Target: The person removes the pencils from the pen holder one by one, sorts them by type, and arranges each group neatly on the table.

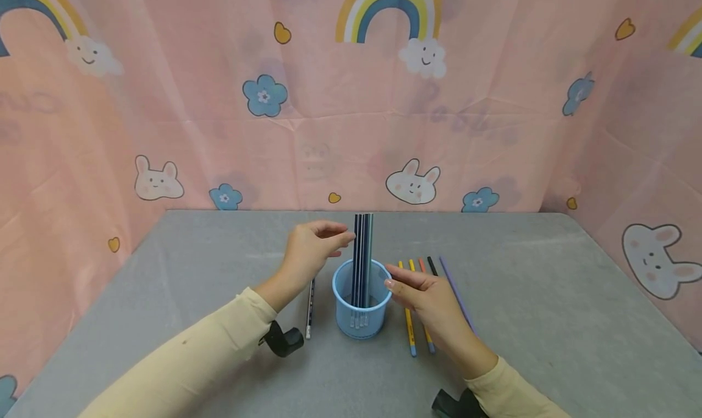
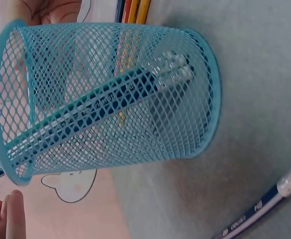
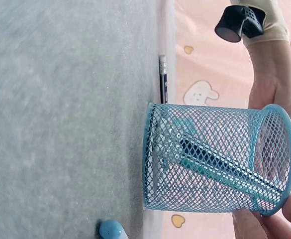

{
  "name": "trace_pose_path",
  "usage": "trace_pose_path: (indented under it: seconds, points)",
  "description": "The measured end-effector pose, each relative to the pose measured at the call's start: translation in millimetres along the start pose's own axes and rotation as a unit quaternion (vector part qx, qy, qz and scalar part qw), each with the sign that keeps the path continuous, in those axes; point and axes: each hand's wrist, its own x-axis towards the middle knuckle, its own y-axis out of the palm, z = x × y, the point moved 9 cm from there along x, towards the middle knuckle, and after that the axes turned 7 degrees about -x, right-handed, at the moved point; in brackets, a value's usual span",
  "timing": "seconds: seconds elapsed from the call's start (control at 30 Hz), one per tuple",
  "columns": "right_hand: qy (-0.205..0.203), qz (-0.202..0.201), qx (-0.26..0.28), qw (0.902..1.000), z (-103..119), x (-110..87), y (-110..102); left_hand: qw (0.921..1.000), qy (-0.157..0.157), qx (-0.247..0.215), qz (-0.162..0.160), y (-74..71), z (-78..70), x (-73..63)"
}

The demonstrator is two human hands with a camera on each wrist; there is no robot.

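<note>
A light blue mesh pencil cup [image 1: 359,323] stands on the table. Several dark blue and white striped pencils [image 1: 362,247] with a greenish one lean together inside it, eraser ends down. My left hand [image 1: 314,246] is at the left of their upper ends, thumb tip right at the bundle and fingers not wrapped round it. At the right of the cup, my right hand [image 1: 430,299] pinches the rim between thumb and fingers, as the right wrist view shows. Left of the cup lies a dark pencil [image 1: 310,311] with a white eraser end, under the left hand.
Right of the cup lie yellow pencils [image 1: 409,326], an orange one [image 1: 421,264], a black one [image 1: 431,264] and a purple one [image 1: 455,293], partly covered by the right hand. A pink patterned cloth [image 1: 329,144] hangs behind the grey table [image 1: 219,272].
</note>
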Motion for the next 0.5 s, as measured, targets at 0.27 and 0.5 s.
trace_pose_path:
  seconds: [0.27,0.5]
  points:
    - [0.003,-0.002,-0.002,1.0,1.2,0.0,-0.3,0.9995,0.03,-0.011,0.0,7.5,-2.5,-0.9]
    - [0.008,-0.006,0.003,0.9999,1.7,0.7,-1.0,0.9992,0.023,-0.032,-0.002,14.4,-0.4,-2.3]
